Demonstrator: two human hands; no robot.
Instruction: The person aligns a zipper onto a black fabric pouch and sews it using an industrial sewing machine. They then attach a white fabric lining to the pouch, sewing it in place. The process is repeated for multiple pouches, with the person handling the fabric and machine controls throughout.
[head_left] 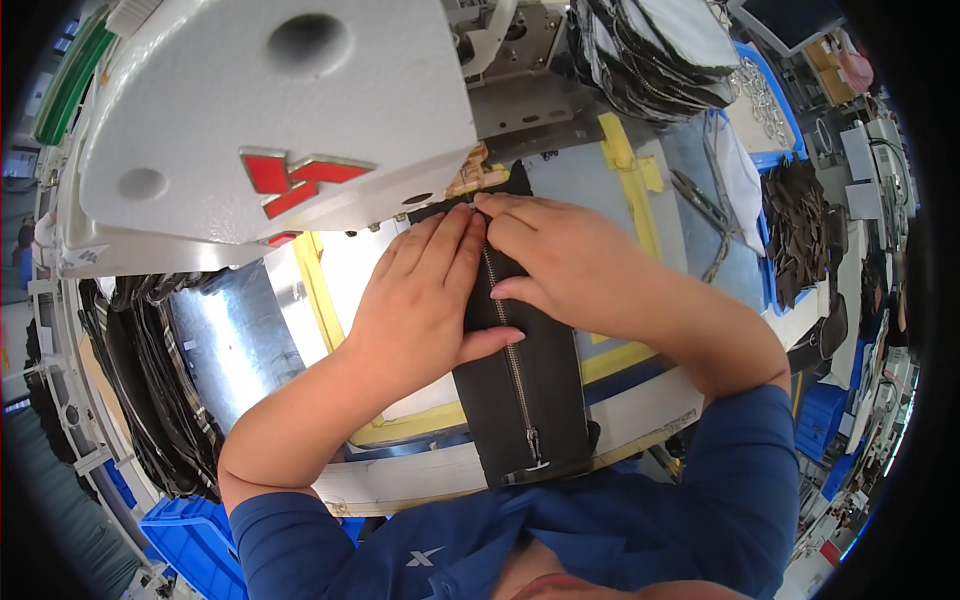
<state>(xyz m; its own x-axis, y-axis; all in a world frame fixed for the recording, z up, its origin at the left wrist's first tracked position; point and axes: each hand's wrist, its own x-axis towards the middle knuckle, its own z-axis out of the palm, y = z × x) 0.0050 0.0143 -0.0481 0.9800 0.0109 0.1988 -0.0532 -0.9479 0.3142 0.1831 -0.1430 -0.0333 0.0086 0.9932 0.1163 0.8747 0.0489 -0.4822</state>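
A long black fabric piece (pixel 553 388) with a metal zipper (pixel 516 379) down its middle lies under the white sewing machine head (pixel 180 100), its far end by the needle area (pixel 477 172). My left hand (pixel 420 300) lies open along the zipper's left side, fingertips pressed near the far end, thumb resting across the zipper lower down. My right hand (pixel 550 260) rests open on the right side, fingers bent onto the fabric close to the needle area, thumb touching it beside the zipper. The zipper pull (pixel 535 448) shows at the near end.
Yellow tape (pixel 632 190) borders the work plate. Stacked dark pieces stand left (pixel 140 380) and at back right (pixel 645 55). Tweezer-like tools (pixel 700 200), a blue bin of dark scraps (pixel 795 230) and another of metal parts (pixel 760 100) are right; a blue crate (pixel 185 530) is lower left.
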